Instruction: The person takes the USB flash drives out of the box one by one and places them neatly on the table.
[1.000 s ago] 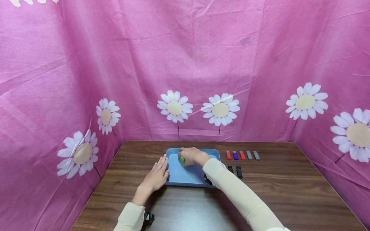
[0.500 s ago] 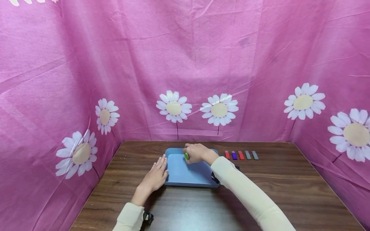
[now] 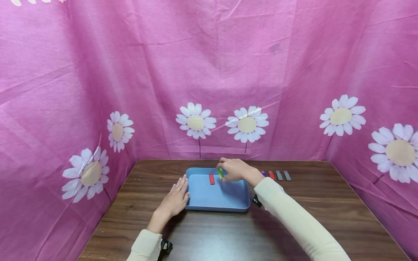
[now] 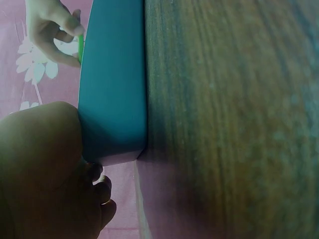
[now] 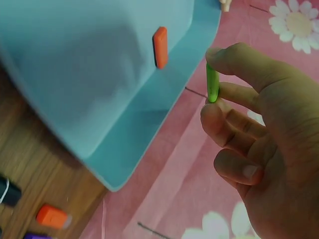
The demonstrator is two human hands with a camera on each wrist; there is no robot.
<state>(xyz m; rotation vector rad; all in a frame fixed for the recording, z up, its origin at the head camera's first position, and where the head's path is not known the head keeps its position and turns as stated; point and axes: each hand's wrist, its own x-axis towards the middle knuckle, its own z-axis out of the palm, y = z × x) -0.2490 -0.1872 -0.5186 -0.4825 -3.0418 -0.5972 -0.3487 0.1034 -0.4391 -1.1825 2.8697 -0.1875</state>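
My right hand (image 3: 237,169) pinches a small green USB stick (image 3: 220,173) between thumb and fingertips, over the back right part of a blue tray (image 3: 217,209). In the right wrist view the green USB stick (image 5: 213,83) is held by its two ends, apart from the tray. A red USB stick (image 3: 212,179) lies inside the tray near its back wall, left of the right hand. My left hand (image 3: 173,199) rests against the tray's left side with its fingers straight. The left wrist view shows the tray's outer wall (image 4: 114,74) close to that hand.
Right of the tray, a row of USB sticks stands on the wooden table (image 3: 310,210), among them a red one (image 3: 271,175) and grey ones (image 3: 283,175). The right forearm hides part of this area. A black one (image 5: 9,193) shows in the right wrist view. Pink cloth surrounds the table.
My right hand has moved right and slightly up with the green USB stick, uncovering the red USB stick in the tray. The left hand stays at the tray's left side.
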